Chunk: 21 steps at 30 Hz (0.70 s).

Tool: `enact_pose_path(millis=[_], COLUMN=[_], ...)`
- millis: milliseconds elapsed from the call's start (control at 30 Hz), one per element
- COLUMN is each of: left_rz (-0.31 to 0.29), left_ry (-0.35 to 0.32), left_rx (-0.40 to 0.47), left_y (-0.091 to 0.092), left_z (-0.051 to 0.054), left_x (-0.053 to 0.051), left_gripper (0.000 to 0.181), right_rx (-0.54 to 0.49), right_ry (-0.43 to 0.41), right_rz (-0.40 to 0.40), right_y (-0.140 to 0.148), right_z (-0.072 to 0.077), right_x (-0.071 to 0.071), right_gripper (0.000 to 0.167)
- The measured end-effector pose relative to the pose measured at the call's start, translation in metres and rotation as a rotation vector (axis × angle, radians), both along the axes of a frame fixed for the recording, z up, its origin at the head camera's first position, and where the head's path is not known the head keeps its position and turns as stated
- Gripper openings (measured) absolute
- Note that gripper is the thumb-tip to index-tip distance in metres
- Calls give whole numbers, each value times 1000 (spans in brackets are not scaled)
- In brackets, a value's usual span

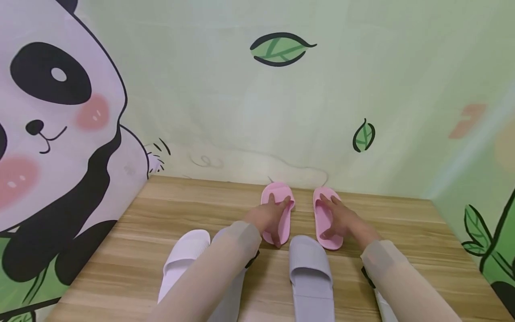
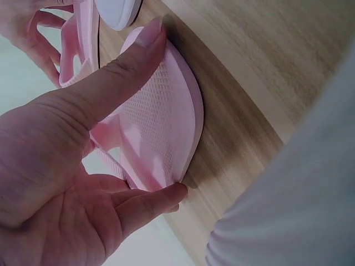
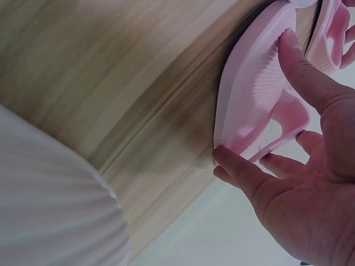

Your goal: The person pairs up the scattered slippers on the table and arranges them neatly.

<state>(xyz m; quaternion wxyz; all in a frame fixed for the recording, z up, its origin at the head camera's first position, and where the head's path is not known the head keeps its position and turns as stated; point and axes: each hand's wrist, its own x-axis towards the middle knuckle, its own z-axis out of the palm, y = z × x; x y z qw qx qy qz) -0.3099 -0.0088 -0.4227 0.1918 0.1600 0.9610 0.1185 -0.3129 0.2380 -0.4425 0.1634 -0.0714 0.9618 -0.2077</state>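
Observation:
Two pink slippers stand side by side on the wood-patterned floor by the back wall, toes toward it. My left hand (image 1: 268,218) grips the left pink slipper (image 1: 286,226). In the left wrist view its thumb lies over one edge of that slipper (image 2: 166,119), and a fingertip touches the edge farther along. The right pink slipper (image 1: 333,243) is under my right hand (image 1: 339,219), whose thumb and fingers span it. In the right wrist view, fingertips touch the edge and strap of this slipper (image 3: 249,77). Both slippers lie flat, their straps partly hidden by the hands.
Nearer to me are a white slipper (image 1: 187,255), a grey-lilac slipper (image 1: 231,295) partly behind my left sleeve, and another grey-lilac slipper (image 1: 311,286). A white slipper (image 1: 384,306) shows beside my right sleeve. Walls (image 1: 201,98) with panda and leaf drawings enclose the floor (image 1: 137,250).

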Motion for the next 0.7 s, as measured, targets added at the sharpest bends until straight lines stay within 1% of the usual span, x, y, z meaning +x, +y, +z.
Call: enact_pose_path(millis=[67, 300, 533, 700], left_rz=[-9, -10, -10, -9], left_ry=[2, -19, -49, -64], left_rx=[9, 26, 24, 46], left_y=[0, 0, -3, -6], left_z=[1, 6, 4, 2], left_x=[0, 1, -6, -11], left_gripper=[141, 138, 135, 126], right_rx=[3, 4, -6, -13], right_ry=[5, 22, 40, 60], right_rz=[0, 0, 16, 26], right_y=[-1, -6, -12, -16], right_z=[1, 3, 2, -2], right_x=[0, -1, 2, 4], right_gripper=[123, 123, 122, 125])
